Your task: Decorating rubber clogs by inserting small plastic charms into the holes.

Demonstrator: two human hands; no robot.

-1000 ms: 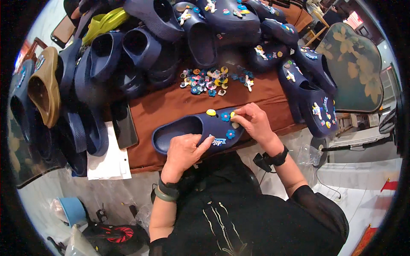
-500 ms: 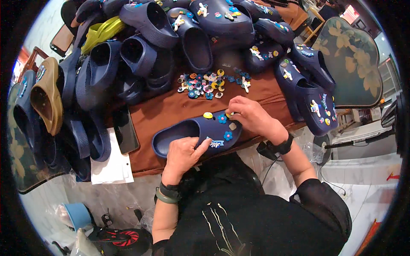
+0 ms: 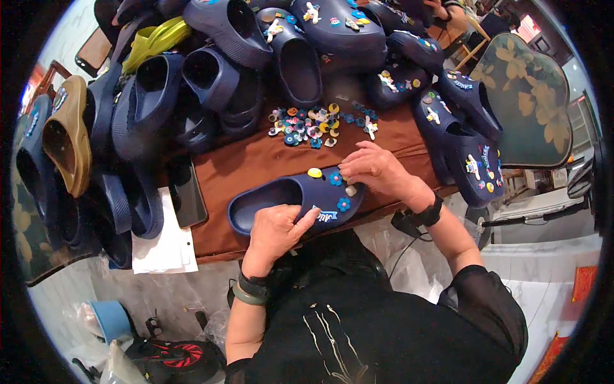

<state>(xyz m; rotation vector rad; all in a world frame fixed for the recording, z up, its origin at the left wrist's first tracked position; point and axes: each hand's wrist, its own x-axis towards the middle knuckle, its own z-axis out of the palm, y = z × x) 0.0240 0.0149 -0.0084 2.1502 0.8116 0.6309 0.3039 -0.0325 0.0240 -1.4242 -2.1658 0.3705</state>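
Note:
A navy clog [image 3: 259, 203] lies sideways on the brown cloth in front of me, its toe to the right. My left hand [image 3: 275, 233] is closed on its near side by the foot opening, thumb laid across the upper. Blue flower charms [image 3: 336, 179], a yellow oval charm [image 3: 314, 173], a pale charm [image 3: 350, 191] and a blue-and-white lettered charm [image 3: 326, 216] sit on the upper. Bent over the far side of the toe, my right hand [image 3: 377, 173] grips there with its fingertips on the upper. Its thumb and whatever lies under the fingertips are hidden.
Loose colourful charms [image 3: 307, 125] are heaped beyond the clog on the brown cloth [image 3: 236, 163]. Many navy clogs [image 3: 297, 70] are piled behind, with a tan clog [image 3: 67, 137] at left. A dark phone [image 3: 187, 192] and white papers [image 3: 163, 240] lie at the left edge.
My right hand's fingers have loosened from a tight pinch and straightened somewhat over the toe. My left hand keeps its hold. The view has shifted slightly.

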